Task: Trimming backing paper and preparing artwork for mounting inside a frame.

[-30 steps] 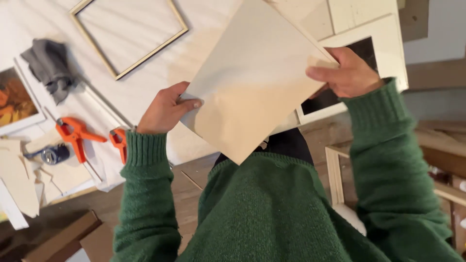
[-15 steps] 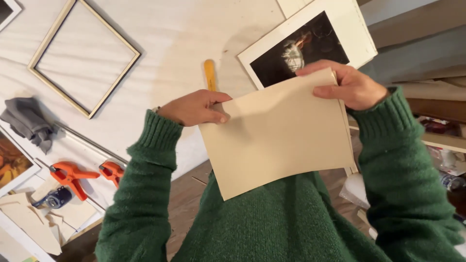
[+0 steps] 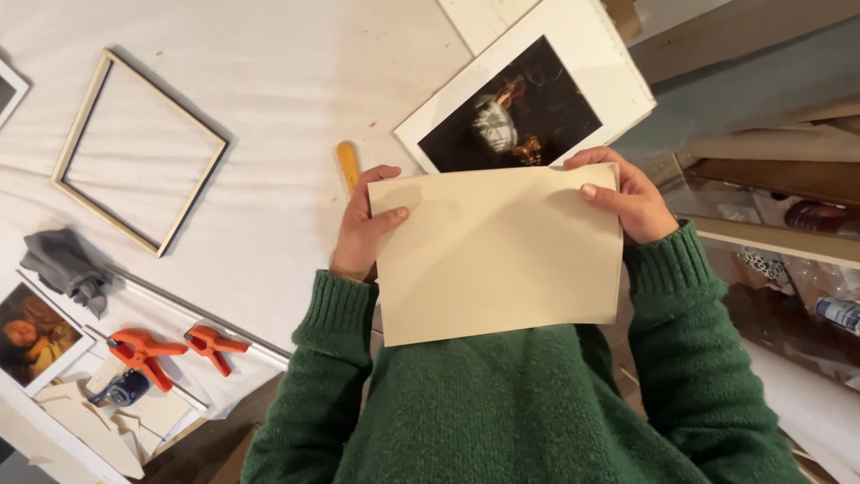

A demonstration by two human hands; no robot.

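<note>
A stiff beige board [image 3: 497, 251] is held flat in front of my green sweater, level and close to my chest. My left hand [image 3: 363, 224] grips its left top corner, thumb on the face. At the right top corner my right hand [image 3: 627, 193] pinches the edge. Just beyond the board lies a dark print with a white border [image 3: 524, 103] on the white table [image 3: 269, 81]. A yellow stick-like tool [image 3: 348, 164] pokes out above my left hand.
An empty light wooden frame [image 3: 134, 152] lies at the left. Two orange spring clamps [image 3: 170, 350], a grey cloth [image 3: 63, 269], a small portrait print [image 3: 31, 332] and beige board offcuts [image 3: 90, 421] sit at the lower left. Shelves with bottles [image 3: 806, 260] stand at the right.
The board has swung from a tilted diamond pose to level and dropped closer to my chest, uncovering the dark print. Both hands kept their grip on it.
</note>
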